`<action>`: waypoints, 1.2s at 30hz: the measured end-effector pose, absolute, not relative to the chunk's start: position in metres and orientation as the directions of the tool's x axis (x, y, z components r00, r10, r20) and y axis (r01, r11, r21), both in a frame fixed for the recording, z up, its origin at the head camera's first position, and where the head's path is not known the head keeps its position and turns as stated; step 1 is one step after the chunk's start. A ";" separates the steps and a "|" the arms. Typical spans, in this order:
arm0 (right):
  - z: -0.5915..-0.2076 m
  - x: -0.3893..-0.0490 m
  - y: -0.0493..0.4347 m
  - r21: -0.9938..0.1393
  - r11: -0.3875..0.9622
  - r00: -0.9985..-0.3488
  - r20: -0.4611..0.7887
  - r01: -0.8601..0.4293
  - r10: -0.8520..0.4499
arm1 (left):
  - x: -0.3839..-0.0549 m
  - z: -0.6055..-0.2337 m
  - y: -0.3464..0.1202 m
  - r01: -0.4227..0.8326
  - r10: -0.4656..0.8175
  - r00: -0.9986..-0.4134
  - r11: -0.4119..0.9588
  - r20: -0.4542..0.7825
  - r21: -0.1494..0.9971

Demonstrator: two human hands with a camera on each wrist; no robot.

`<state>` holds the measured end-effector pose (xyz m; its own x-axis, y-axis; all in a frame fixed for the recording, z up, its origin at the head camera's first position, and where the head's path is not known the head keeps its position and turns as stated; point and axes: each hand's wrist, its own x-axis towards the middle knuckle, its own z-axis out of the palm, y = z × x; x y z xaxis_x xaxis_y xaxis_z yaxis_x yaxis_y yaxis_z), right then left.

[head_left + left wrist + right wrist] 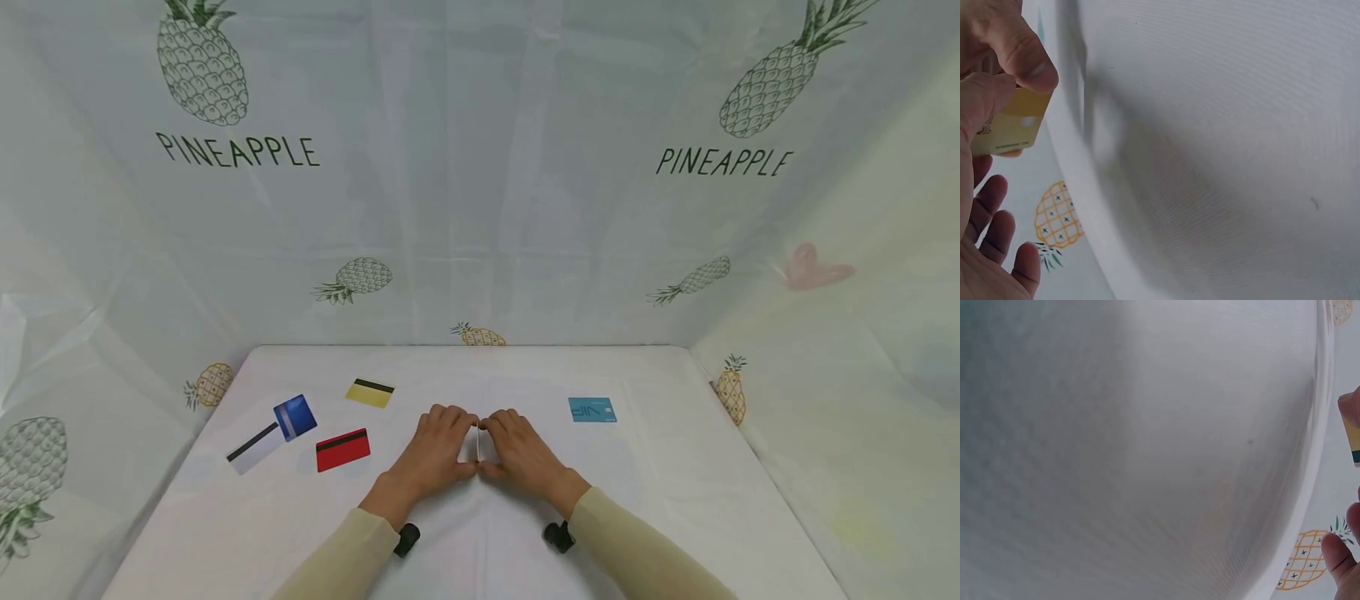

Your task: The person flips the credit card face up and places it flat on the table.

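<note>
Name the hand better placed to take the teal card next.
Probably the right hand: the teal card lies nearer to it than to the left hand. Both hold a yellow card, so the right would release first.

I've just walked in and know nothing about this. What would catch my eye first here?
Probably the bare left hand and right hand, meeting mid-table to pinch a thin, rectangular yellow card between them. Next, the bright red rectangular card with a black stripe, lying left of the hands on the white-covered table. Behind, big dark-green line-drawn pineapples mark the pale hanging sheet.
</note>
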<state>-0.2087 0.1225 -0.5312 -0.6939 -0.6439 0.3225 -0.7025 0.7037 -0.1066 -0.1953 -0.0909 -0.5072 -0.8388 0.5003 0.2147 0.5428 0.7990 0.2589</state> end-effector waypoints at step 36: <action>-0.527 -0.206 0.124 -0.009 0.790 -0.757 0.294 -0.613 -0.584 | -0.201 -0.518 -0.092 0.446 0.411 -0.889 0.878 0.202 0.177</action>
<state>-0.2060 0.1244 -0.5268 -0.7568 -0.5836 0.2943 -0.6128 0.7902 -0.0089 -0.2006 -0.0916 -0.5179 -0.8891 0.4109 0.2018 0.4457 0.8775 0.1767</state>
